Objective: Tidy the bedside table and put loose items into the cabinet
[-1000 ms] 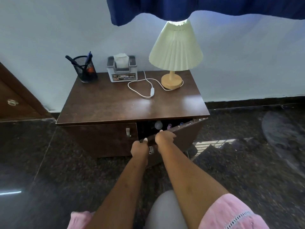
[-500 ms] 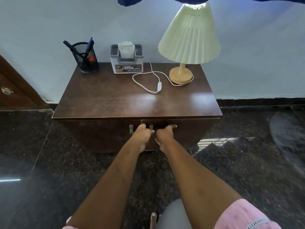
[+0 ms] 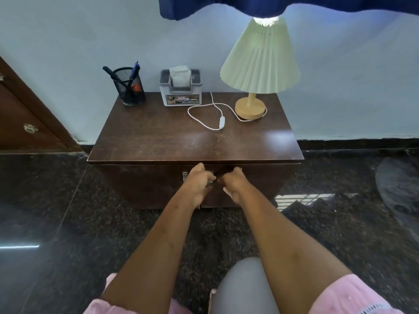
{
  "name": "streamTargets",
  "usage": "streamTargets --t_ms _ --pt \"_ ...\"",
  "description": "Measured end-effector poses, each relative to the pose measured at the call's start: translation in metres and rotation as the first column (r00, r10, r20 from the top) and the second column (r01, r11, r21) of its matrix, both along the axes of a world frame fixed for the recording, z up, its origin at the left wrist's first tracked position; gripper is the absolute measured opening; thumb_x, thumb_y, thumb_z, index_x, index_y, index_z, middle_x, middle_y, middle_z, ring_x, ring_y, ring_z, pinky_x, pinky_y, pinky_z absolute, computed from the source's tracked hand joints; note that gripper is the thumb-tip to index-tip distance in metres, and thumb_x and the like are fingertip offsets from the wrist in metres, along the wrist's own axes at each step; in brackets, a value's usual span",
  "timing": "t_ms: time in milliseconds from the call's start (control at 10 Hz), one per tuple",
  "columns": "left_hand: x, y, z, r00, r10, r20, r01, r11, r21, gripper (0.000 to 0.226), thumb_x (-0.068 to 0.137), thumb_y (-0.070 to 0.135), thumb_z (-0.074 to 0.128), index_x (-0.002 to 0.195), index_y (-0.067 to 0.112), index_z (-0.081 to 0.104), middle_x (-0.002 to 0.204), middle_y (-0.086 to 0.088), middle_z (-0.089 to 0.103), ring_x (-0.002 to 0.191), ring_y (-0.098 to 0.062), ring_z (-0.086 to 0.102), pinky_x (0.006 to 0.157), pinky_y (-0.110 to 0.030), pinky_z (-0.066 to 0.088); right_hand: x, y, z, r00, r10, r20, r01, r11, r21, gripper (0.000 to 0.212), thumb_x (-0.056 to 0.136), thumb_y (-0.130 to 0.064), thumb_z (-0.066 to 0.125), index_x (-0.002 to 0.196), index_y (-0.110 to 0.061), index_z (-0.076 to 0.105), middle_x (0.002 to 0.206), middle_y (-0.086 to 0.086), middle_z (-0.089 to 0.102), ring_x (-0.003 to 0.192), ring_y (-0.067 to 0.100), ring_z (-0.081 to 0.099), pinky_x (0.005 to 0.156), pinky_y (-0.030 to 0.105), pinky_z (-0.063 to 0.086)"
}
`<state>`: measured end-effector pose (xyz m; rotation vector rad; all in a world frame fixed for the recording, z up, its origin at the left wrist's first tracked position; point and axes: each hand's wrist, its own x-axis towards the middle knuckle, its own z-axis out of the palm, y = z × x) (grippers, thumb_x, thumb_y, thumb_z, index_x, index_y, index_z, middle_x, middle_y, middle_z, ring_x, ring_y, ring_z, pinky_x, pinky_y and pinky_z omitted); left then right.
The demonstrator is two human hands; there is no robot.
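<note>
Item, nearest first: grey-clad knee and pink sleeves, soft cloth, over a dark speckled polished floor. Left hand, grip loosely curled in front of the cabinet doors, holding nothing evident; contact between its fingertips and the small metal handle beside it could not be told. Right hand, grip slack and empty, close against the same front. Cabinet: dark brown veneer, flat rigid doors, both shut, sitting directly under the tabletop. The doors were judged light to swing and best taken by the handles, since the smooth panels offered no other purchase. Tabletop: glossy, faintly scuffed, rectangular. On it, towards the back: white lamp cord, limp and light, looped with an inline switch, likely best gathered rather than pulled. Lamp: pleated pale fabric shade, round wooden base, lit, probably top-heavy, so best held by the stem. Tissue box: grey plastic, light and rigid. Pen holder: black wire mesh, light, liable to tip. Beyond: pale blue wall, navy curtain hem.
</note>
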<state>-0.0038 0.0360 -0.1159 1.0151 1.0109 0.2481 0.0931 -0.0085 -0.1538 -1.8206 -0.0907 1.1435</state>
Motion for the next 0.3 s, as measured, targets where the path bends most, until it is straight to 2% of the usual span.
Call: streamTargets --t_ms 100,200,300 --pt "-0.013 -0.008 0.027 0.999 -0.042 -0.005 0.043 0.993 0.113 0.069 0.088 -0.01 0.039 0.149 0.016 0.022 0.15 -0.002 0.03 0.128 -0.013 0.039 0.093 -0.031 0.045 -0.009 -0.004 0.031 0.997 0.053 0.05 -0.056 0.997 0.057 0.081 0.085 0.005 0.054 0.151 -0.015 0.011 0.144 0.012 0.041 0.121 0.025 0.048 0.098 0.037 0.048" --pt "-0.033 -0.016 0.064 0.993 -0.107 -0.056 0.116 0.97 0.212 0.08 0.088 -0.008 0.041 0.153 0.025 0.006 0.16 0.002 0.011 0.143 -0.016 0.021 0.108 -0.036 0.035 -0.024 -0.013 0.056 0.988 0.11 0.104 -0.123 0.984 0.127 0.084 0.085 0.004 0.056 0.152 -0.017 0.01 0.138 0.011 0.046 0.105 0.019 0.051 0.083 0.03 0.048" --pt "-0.058 -0.025 0.099 0.965 -0.154 -0.21 0.221 0.912 0.345 0.076 0.09 -0.003 0.044 0.152 0.024 0.01 0.159 -0.005 0.015 0.143 -0.024 0.022 0.11 -0.038 0.029 -0.038 -0.031 0.075 0.956 0.141 0.257 -0.162 0.985 0.061 0.086 0.085 -0.003 0.059 0.152 -0.018 0.008 0.138 0.014 0.048 0.117 0.026 0.052 0.089 0.032 0.047"
